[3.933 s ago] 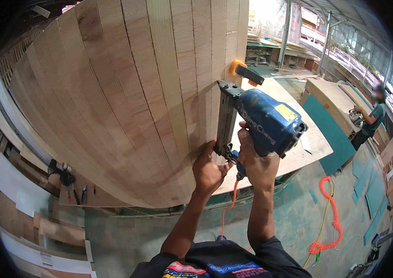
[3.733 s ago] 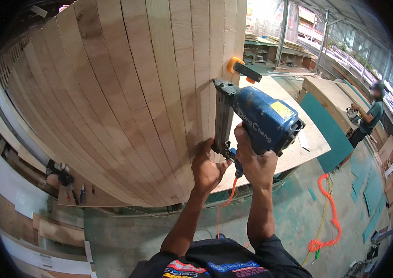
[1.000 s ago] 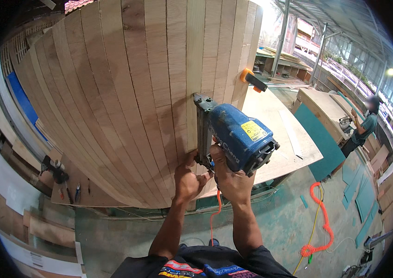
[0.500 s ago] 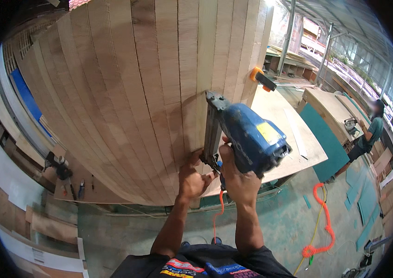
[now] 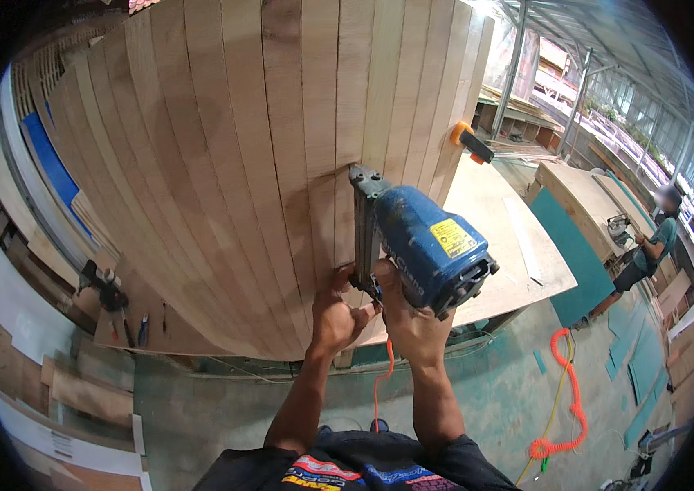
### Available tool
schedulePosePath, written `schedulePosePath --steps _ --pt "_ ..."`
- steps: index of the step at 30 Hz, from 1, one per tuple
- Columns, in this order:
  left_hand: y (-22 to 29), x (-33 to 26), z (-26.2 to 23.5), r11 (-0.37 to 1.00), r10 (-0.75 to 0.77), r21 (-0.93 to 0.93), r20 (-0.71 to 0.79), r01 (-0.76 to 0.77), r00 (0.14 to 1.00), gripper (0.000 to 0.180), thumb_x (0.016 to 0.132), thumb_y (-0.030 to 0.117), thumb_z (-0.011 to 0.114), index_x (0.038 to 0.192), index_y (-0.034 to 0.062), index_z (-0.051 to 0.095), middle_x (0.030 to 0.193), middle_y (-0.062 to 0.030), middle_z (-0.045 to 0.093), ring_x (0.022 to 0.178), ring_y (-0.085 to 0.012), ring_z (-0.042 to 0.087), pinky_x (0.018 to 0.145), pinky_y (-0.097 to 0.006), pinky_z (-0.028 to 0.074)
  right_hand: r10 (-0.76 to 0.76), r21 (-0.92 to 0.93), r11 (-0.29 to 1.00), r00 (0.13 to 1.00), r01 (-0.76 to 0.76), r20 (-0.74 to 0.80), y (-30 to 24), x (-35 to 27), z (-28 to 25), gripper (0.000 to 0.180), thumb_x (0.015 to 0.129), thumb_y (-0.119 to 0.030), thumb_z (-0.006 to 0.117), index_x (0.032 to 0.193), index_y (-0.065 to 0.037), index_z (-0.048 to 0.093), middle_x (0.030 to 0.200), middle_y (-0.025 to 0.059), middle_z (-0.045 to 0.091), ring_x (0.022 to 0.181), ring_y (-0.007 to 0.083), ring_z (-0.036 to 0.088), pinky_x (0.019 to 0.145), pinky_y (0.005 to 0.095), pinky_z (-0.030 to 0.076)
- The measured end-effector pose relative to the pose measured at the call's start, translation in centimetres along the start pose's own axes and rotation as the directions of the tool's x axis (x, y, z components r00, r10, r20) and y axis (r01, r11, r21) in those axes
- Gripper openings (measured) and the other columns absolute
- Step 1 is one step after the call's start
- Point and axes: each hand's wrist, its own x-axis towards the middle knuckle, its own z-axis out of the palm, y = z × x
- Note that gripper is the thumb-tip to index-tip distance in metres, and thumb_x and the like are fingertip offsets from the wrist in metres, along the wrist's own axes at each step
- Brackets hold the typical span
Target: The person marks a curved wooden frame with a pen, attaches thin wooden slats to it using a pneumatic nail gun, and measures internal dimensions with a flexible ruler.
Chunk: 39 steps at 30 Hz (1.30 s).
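Note:
A blue air nail gun (image 5: 428, 233) with a dark magazine stands in front of me, its nose against a tall curved panel of wooden strips (image 5: 240, 180). My right hand (image 5: 416, 327) is closed round its handle, partly hidden by the tool's body. Beside it, my left hand (image 5: 337, 315) curls its fingers at the lower end of the magazine, close to the panel face; its fingertips are partly covered. An orange air hose (image 5: 378, 380) hangs down below the handle.
An orange and black clamp (image 5: 471, 143) grips the panel's right edge. Behind lies a pale wooden board (image 5: 502, 237). Hand tools (image 5: 143, 329) rest on a board at left. A coiled orange hose (image 5: 577, 401) lies on the floor. Another person (image 5: 658, 233) works at a bench at right.
The nail gun has shifted slightly left and its body has turned, showing more of the yellow label. Both hands keep their places on it. The view has moved a little.

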Motion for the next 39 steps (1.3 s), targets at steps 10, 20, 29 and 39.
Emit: schedulePosePath --steps 10,20,29,39 --pt "0.7 -0.2 -1.0 0.999 0.030 -0.039 0.006 -0.030 1.000 0.067 0.066 0.015 0.086 0.127 0.0058 0.060 0.120 -0.0150 0.067 0.113 -0.0288 0.065 0.099 -0.038 0.051 0.095 0.110 0.990 0.994 -0.088 -0.060 0.4 -0.1 1.0 0.023 0.095 -0.017 0.072 0.114 -0.005 0.069 0.089 -0.0032 0.066 0.064 0.0022 0.051 0.054 0.0196 0.040" --pt "-0.8 0.1 -0.8 0.979 0.180 -0.097 -0.018 -0.181 0.984 0.063 0.067 0.011 0.073 0.128 0.0049 0.057 0.118 -0.0168 0.067 0.111 -0.0308 0.066 0.096 -0.038 0.052 0.163 0.060 0.985 0.984 -0.160 -0.064 0.9 -0.6 1.1 0.029 0.095 -0.024 0.071 0.118 -0.007 0.068 0.082 -0.0056 0.061 0.061 0.0021 0.048 0.053 0.0205 0.039" --pt "-1.3 -0.2 -0.8 0.985 0.131 -0.110 -0.030 -0.134 0.991 0.064 0.067 0.012 0.076 0.128 0.0040 0.058 0.114 -0.0144 0.070 0.107 -0.0274 0.068 0.098 -0.037 0.051 0.225 0.045 0.974 0.969 -0.221 -0.103 0.4 -1.0 1.4 0.027 0.095 -0.024 0.071 0.113 -0.004 0.068 0.080 -0.0038 0.061 0.061 0.0044 0.050 0.054 0.0216 0.039" --pt "-0.6 0.0 -1.0 0.997 0.055 -0.062 0.005 -0.054 0.998 0.065 0.070 0.018 0.082 0.129 0.0070 0.058 0.114 -0.0126 0.070 0.107 -0.0246 0.068 0.096 -0.037 0.053 0.251 0.018 0.968 0.955 -0.251 -0.158 -0.5 -0.8 1.5 0.020 0.093 -0.021 0.073 0.099 -0.001 0.070 0.085 0.0037 0.069 0.074 0.0143 0.064 0.067 0.0298 0.051"
